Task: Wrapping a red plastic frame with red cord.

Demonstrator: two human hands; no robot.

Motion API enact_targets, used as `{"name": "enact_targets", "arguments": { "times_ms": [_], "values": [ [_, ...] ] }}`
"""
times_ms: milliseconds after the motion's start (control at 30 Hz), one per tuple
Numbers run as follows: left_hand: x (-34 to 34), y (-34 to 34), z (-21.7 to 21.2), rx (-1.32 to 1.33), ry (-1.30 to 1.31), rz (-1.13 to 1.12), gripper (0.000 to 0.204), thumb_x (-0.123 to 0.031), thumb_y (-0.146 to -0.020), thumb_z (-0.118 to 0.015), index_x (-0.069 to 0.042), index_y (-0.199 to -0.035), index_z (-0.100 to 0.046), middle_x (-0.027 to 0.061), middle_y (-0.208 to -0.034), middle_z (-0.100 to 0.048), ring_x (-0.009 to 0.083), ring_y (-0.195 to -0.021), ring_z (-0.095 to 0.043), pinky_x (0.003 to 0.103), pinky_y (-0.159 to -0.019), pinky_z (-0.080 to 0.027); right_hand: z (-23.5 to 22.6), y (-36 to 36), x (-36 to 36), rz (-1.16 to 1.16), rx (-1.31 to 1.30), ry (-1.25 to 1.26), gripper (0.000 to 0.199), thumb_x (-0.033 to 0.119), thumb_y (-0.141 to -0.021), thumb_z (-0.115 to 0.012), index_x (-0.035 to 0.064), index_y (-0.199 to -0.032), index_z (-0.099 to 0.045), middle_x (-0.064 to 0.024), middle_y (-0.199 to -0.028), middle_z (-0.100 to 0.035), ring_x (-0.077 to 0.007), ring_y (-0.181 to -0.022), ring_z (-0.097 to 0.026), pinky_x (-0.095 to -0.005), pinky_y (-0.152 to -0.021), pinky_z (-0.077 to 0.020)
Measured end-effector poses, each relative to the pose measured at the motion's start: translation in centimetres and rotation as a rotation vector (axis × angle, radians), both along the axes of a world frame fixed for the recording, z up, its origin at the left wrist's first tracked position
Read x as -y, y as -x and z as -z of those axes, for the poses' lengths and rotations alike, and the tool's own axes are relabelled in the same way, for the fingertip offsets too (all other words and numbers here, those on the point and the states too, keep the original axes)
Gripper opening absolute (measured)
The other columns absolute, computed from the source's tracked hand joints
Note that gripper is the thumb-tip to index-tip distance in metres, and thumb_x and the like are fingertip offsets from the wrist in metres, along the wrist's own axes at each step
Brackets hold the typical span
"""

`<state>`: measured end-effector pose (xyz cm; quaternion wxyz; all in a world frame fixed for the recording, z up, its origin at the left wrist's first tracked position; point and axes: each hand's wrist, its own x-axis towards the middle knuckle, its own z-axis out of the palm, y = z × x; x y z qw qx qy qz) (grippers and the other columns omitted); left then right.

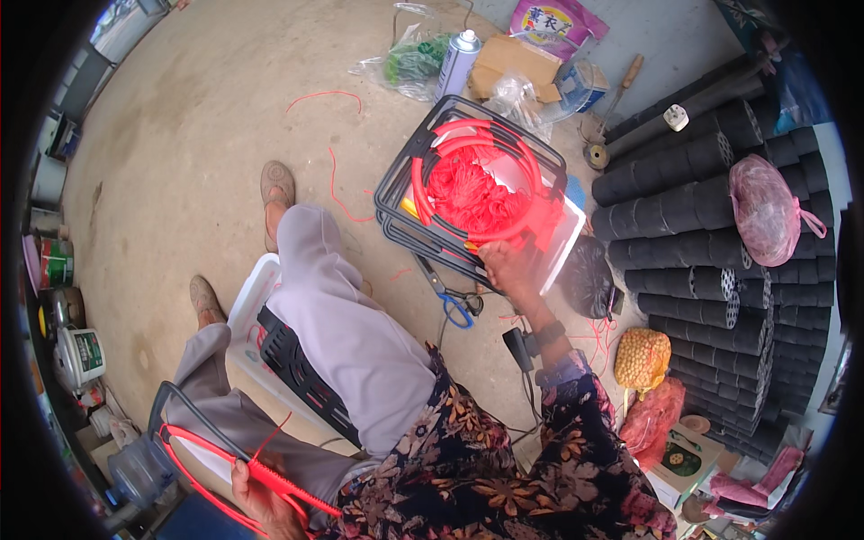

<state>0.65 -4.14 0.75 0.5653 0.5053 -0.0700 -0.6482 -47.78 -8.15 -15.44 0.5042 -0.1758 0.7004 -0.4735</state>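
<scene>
My left hand (pixel 261 504) is closed round a black frame (pixel 193 396) beside my left leg; red cord (pixel 279 481) is wound tightly along part of it. My right hand (pixel 511 272) reaches to the near rim of a white bin (pixel 565 247), its fingers closed at a small orange and yellow thing (pixel 472 246) too hidden to name. On the bin lie stacked black frames (pixel 396 184) and red rings (pixel 533 171) with black sections. Inside the rings sits a tangled heap of red cord (pixel 472 193). Scissors (pixel 454 310) with blue and black handles lie on the floor below the bin.
Black perforated cylinders (pixel 666 216) are stacked along the right wall, with a pink bag (pixel 765 211) on them. A spray can (pixel 457 65) and cardboard box (pixel 508 67) stand behind the bin. Beside my legs is a white tub (pixel 256 292). Red cord scraps (pixel 337 184) litter the floor.
</scene>
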Motion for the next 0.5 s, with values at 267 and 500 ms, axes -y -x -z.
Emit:
{"name": "enact_targets", "arguments": {
  "times_ms": [267,500],
  "values": [
    [0.4,0.9,-0.6,0.112,-0.017,0.005,0.017,-0.015,-0.084,-0.064,-0.003,-0.08,-0.054,0.0069,-0.071,-0.057,0.0169,-0.065,-0.049,0.03,-0.061,-0.038,5.3,4.8,6.9,-0.159,-0.602,0.222,0.008,0.011,-0.081,-0.063,0.0035,-0.085,-0.064,-0.0081,-0.07,-0.063,-0.0188,-0.063,-0.061,-0.0324,-0.061,-0.0486],
    [0.3,0.7,-0.6,0.2,-0.032,0.004,0.018,-0.016,-0.084,-0.065,-0.002,-0.08,-0.054,0.0073,-0.07,-0.057,0.0173,-0.063,-0.049,0.029,-0.059,-0.038,7.0,4.8,11.4,-0.604,-1.097,0.196,0.02,0.004,-0.073,-0.058,0.0078,-0.091,-0.065,-0.0128,-0.088,-0.063,-0.0336,-0.09,-0.057,-0.0438,-0.077,-0.0467]
  ]
}}
